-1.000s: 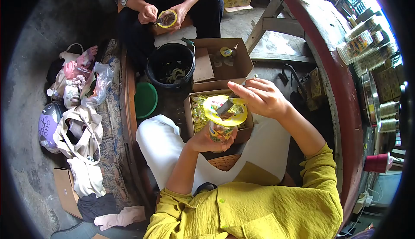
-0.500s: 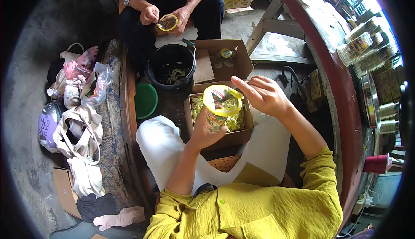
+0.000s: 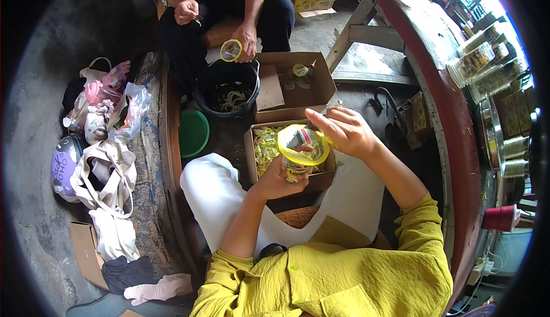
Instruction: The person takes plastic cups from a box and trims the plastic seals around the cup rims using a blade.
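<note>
Cardboard box [image 3: 322, 183] open between the knees [image 3: 210, 173], presumably so drops land inside; cup [image 3: 302, 159] held above it, left hand [image 3: 278, 182] grip wrapped round its side, likely for steadiness; right hand [image 3: 348, 133] closed on dark blade [image 3: 300, 138] angled inside cup

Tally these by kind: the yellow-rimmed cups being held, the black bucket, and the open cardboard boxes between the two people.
Yellow-rimmed cups: 2
Black bucket: 1
Open cardboard boxes: 2
Total: 5
</note>
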The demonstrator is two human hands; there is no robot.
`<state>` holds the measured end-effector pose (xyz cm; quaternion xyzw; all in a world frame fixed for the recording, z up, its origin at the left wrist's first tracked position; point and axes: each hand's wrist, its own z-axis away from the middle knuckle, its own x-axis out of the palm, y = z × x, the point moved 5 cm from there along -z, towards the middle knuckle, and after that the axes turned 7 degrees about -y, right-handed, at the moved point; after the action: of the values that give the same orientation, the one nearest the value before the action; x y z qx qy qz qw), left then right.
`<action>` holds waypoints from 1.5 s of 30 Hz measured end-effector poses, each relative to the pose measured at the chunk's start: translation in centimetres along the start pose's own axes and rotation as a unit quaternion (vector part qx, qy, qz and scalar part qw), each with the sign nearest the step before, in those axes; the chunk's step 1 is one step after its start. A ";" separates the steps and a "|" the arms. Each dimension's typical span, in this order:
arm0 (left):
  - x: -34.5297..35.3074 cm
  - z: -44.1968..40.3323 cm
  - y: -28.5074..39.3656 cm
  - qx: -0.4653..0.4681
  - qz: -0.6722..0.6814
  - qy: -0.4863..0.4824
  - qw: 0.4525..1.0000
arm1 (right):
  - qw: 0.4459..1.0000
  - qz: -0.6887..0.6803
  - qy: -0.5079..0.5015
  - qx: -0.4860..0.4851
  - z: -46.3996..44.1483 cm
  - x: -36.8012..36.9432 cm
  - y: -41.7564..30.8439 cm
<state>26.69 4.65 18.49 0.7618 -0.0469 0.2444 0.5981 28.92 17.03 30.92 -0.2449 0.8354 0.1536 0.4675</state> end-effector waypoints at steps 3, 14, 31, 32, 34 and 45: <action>0.7 0.3 0.6 -0.069 0.117 -0.067 0.988 | 1.000 -0.016 0.007 -0.012 0.1 0.4 0.0; -6.2 -2.0 0.5 -0.016 -0.047 0.055 0.997 | 0.999 -0.013 0.006 0.047 -1.1 4.0 4.0; -5.1 -1.4 -0.7 -0.027 -0.115 0.130 0.984 | 1.000 0.003 -0.003 0.030 -0.3 4.1 2.9; -4.9 -1.3 -1.2 -0.036 -0.091 0.112 0.989 | 1.000 -0.004 -0.007 0.024 -0.2 3.8 2.8; -4.5 -1.1 -1.8 -0.053 -0.041 0.076 0.995 | 1.000 -0.017 -0.003 0.014 -0.2 3.4 2.6; -0.7 -1.0 -0.5 -0.093 0.239 -0.235 0.937 | 0.998 -0.053 0.040 -0.015 0.1 3.4 0.9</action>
<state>25.90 5.52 17.93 0.7049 -0.3896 0.1884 0.5619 26.99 16.97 27.96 -0.3014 0.8369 0.1310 0.4377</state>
